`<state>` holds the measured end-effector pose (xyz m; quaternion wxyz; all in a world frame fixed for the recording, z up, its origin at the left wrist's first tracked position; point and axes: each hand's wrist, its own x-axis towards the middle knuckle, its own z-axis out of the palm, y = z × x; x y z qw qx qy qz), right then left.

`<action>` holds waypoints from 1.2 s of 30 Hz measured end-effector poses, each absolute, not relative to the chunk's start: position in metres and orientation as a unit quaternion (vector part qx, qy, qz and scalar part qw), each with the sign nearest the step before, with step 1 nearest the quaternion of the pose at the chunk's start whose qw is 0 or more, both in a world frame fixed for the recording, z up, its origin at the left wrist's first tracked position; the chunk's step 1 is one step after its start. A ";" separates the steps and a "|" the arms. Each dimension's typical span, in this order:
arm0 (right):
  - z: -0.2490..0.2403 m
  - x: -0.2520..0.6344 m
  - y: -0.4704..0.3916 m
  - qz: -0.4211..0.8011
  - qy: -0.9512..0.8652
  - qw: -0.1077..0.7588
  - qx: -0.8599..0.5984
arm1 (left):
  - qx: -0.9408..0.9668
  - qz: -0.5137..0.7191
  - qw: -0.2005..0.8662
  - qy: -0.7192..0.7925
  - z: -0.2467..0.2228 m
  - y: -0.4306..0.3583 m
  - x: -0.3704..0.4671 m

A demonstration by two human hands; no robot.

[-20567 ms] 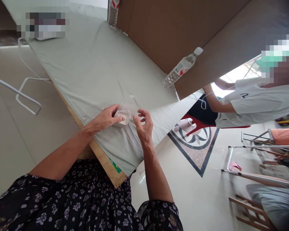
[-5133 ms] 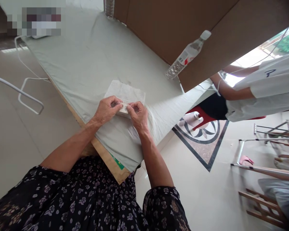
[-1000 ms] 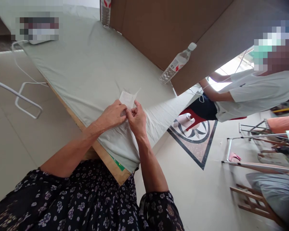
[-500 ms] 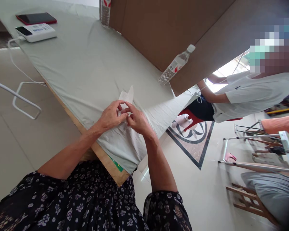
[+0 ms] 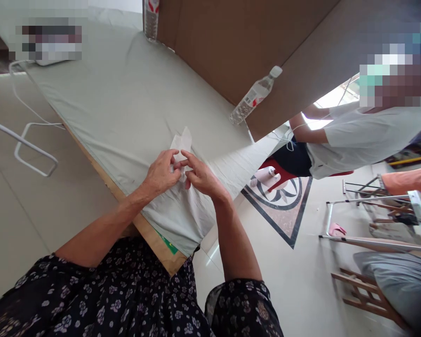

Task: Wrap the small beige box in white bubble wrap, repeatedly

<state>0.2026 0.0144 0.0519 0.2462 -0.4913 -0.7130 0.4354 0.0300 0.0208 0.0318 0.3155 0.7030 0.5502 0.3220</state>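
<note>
A thin, crumpled white sheet that looks like a tissue (image 5: 183, 139) stands up from the cloth-covered table (image 5: 133, 103) near its corner. My left hand (image 5: 162, 174) closes on its left side, thumb and forefinger bent together. From the right, my right hand (image 5: 202, 177) pinches the same tissue with curled fingers. The fingertips of both hands nearly meet, and some of the tissue shows between and below them. Exactly how each fingertip grips it is partly hidden.
A brown cardboard panel (image 5: 210, 42) stands on the table, with a water bottle (image 5: 254, 98) by its near edge and another bottle (image 5: 151, 21) behind. A white cable (image 5: 38, 124) hangs at the left. A seated person in a white shirt (image 5: 368, 135) is at the right, near a metal-framed rack (image 5: 328, 220).
My fingers have spread slightly apart at the tissue, and more of it shows between them. The tissue's upper tip has shifted a little left.
</note>
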 end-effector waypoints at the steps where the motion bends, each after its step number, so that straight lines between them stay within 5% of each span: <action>1: 0.052 0.203 0.014 0.443 -0.710 0.249 -0.488 | 0.706 0.330 0.308 0.546 0.030 0.020 0.030; 10: 0.038 0.218 0.028 0.436 -0.524 0.416 -0.602 | 0.729 0.324 0.255 0.546 0.027 0.019 0.033; 21: 0.026 0.194 0.075 0.494 -0.481 0.351 -0.634 | 0.762 0.244 0.246 0.547 0.038 0.016 0.035; 27: 0.021 0.198 0.078 0.497 -0.501 0.363 -0.609 | 0.795 0.249 0.150 0.532 0.035 0.011 0.036; 36: 0.013 0.197 0.091 0.399 -0.580 0.382 -0.599 | 0.845 0.273 0.064 0.456 0.024 0.014 0.031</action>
